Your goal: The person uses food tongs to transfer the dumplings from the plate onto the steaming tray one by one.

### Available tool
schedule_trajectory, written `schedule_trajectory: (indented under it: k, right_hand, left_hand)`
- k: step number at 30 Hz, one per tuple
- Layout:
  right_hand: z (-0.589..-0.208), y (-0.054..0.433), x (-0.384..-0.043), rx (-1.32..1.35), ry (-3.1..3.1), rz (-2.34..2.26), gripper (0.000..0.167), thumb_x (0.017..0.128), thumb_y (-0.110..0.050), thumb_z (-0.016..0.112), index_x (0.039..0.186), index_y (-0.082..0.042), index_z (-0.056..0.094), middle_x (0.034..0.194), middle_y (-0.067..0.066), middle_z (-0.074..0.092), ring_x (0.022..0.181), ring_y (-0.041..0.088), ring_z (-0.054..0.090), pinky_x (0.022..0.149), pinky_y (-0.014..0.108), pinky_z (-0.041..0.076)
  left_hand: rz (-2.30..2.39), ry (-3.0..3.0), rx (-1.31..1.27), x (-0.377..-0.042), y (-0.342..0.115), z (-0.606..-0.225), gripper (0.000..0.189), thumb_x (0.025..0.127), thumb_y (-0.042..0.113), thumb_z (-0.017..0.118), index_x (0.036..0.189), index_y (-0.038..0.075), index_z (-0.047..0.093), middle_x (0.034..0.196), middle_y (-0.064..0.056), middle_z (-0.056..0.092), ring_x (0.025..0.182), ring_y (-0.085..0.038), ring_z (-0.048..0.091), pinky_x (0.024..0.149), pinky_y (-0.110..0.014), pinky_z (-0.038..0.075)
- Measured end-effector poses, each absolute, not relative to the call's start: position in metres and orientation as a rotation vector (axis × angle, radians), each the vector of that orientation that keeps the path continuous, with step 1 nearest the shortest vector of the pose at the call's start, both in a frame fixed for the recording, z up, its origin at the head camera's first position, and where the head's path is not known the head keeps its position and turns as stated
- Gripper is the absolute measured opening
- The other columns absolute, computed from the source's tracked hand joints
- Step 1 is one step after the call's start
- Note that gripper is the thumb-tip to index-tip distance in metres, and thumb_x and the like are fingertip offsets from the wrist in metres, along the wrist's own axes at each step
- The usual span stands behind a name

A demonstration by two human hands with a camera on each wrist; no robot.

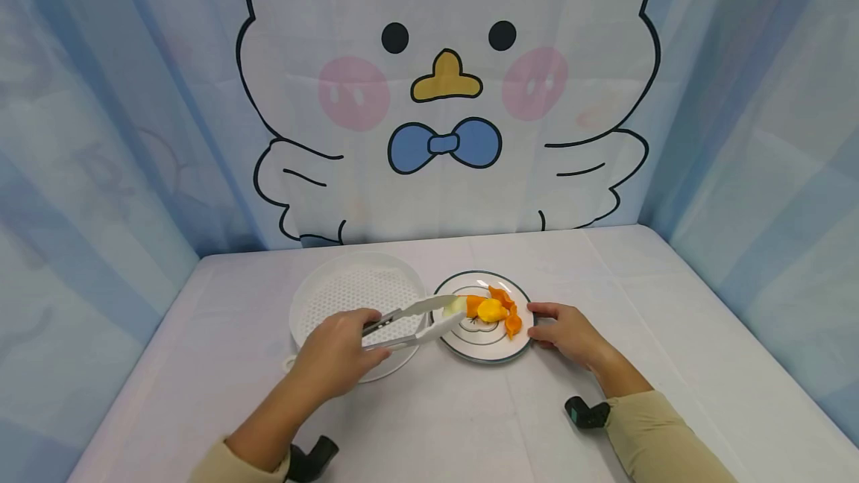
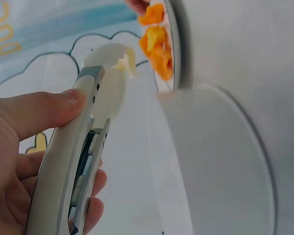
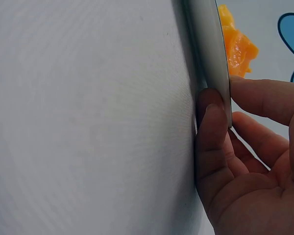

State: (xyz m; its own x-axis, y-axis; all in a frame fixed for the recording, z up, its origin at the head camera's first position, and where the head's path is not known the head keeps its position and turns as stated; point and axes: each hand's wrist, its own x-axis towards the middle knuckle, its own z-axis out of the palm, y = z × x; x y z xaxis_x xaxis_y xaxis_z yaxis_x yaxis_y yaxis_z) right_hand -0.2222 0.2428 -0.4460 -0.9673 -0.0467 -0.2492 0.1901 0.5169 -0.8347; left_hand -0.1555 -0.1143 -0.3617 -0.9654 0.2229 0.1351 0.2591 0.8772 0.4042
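Observation:
My left hand (image 1: 335, 356) grips a pair of light tongs (image 1: 423, 306), thumb on one arm and fingers round the other. Between the tong tips, over the left part of a white plate (image 1: 479, 353), is a pale yellowish piece (image 1: 455, 307); its kind is unclear. Several crumpled orange pieces (image 1: 513, 323) and a yellow one (image 1: 492, 311) lie on the plate. At the plate's right rim, my right hand (image 1: 570, 334) pinches the edge; the right wrist view has digits above and below the rim (image 3: 214, 58). In the left wrist view the tong tips (image 2: 112, 63) look blurred.
A round white perforated tray (image 1: 362, 278) stands left of the plate, partly behind my left hand and the tongs. All of this is on a white-covered table (image 1: 463, 431). Printed cloth (image 1: 443, 200) with a cartoon bird hangs at its back edge, and blue cloth at the sides.

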Motion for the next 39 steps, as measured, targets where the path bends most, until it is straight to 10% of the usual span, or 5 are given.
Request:
schedule_trajectory:
  k: [39]
  right_hand:
    - [-0.442, 0.242, -0.219, 0.127, 2.544, -1.399, 0.056, 0.092, -0.01, 0.071, 0.142, 0.003, 0.051, 0.145, 0.026, 0.046, 0.091, 0.022, 0.058, 0.08, 0.029, 0.055]
  left_hand:
    - [-0.554, -3.042, 0.032, -0.192, -0.209, -0.369, 0.059, 0.088, 0.021, 0.075, 0.13, -0.014, 0.054, 0.121, -0.031, 0.061, 0.099, -0.039, 0.061, 0.083, -0.053, 0.051]
